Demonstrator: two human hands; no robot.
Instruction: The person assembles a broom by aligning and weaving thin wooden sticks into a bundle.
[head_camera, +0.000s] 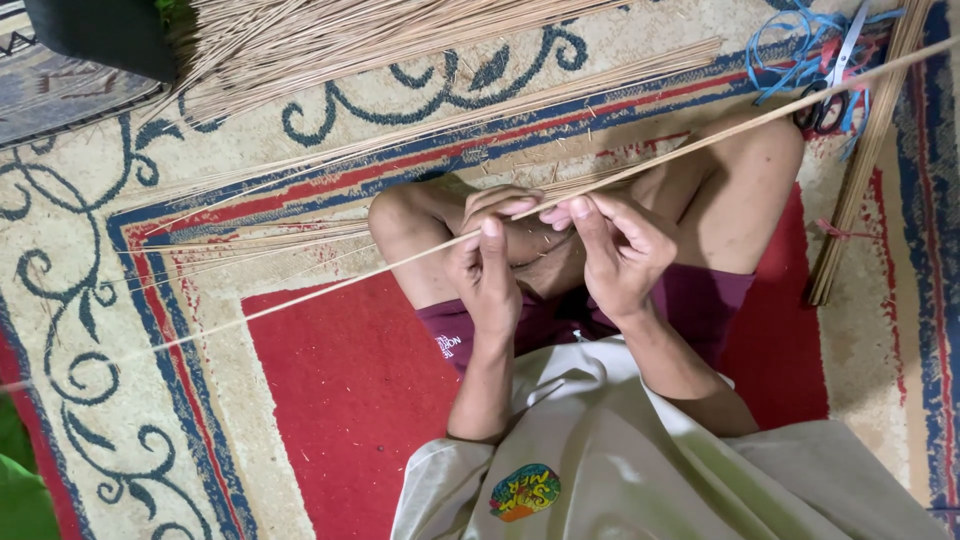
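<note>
A: Head view. State of each hand?

B: Left hand (487, 275) and right hand (618, 250) both pinch one long thin stick (330, 282), fingers closed on it, over the lap.

A: Handling?

B: Judged light, springy, easily snapped. Grip near mid-length, hands close together. Its ends run far beyond both hands. Loose stick bundle (330, 45) lies ahead; scissors (835, 85) beyond the right hand, on the carpet (90, 330).
</note>
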